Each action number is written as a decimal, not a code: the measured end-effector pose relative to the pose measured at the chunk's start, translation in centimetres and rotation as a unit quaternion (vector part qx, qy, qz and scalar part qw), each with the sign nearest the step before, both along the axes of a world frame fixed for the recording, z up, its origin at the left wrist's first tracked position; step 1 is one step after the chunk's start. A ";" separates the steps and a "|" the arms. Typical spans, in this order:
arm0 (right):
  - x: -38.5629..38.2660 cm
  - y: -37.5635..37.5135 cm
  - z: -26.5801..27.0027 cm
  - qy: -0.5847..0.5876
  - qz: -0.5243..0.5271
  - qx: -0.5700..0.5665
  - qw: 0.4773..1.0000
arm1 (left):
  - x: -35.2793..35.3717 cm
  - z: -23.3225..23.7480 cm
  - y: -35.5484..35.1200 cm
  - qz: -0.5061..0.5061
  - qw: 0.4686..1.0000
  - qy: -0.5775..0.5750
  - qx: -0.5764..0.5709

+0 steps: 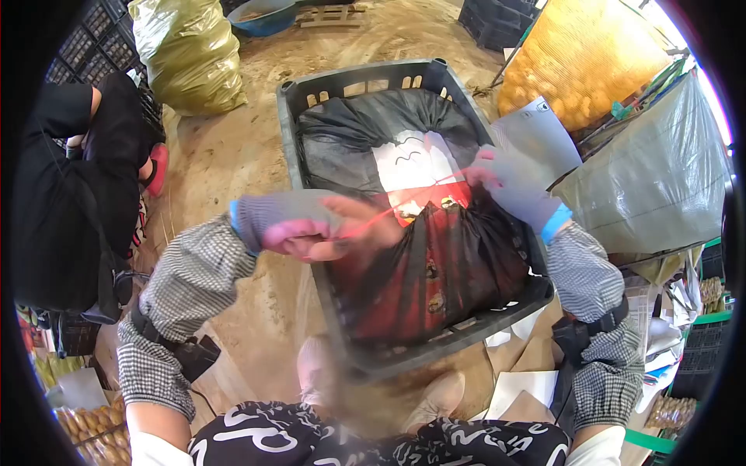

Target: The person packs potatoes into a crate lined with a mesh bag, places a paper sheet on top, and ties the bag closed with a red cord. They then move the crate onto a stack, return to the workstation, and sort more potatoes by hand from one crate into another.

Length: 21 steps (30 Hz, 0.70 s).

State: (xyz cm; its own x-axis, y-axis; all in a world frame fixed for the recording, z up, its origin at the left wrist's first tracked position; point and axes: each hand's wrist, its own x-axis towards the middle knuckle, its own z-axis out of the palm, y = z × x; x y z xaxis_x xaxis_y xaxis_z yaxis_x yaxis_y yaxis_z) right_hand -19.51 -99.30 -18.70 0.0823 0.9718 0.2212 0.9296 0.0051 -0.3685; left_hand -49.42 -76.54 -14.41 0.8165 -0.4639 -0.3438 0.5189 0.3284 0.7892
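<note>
- Far left, a person in black is beside me.
- A yellow-green sack stands on the stained brown floor, a blue basin behind it.
- My gloved left hand is blurred; I can't tell whether it grips the red string.
- Mid-floor, a black crate holds the black bundle, string across its top.
- My gloved right hand pinches the string's other end.
- Right, an orange sack and a grey sack stand, papers lying below.
</note>
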 end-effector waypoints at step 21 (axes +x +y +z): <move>-6.3 4.6 3.9 0.518 -0.033 -0.242 0.820 | 8.0 -5.3 -4.0 0.235 0.724 -0.310 0.570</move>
State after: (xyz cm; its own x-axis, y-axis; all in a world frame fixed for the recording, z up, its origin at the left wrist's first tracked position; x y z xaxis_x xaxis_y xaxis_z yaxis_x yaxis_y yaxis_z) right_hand -25.80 -94.72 -14.83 0.0375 0.9110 -0.4107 0.1094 -0.4123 -0.9045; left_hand -41.42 -80.54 -19.74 0.9531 0.2128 0.2152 -0.0074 -0.6943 0.7196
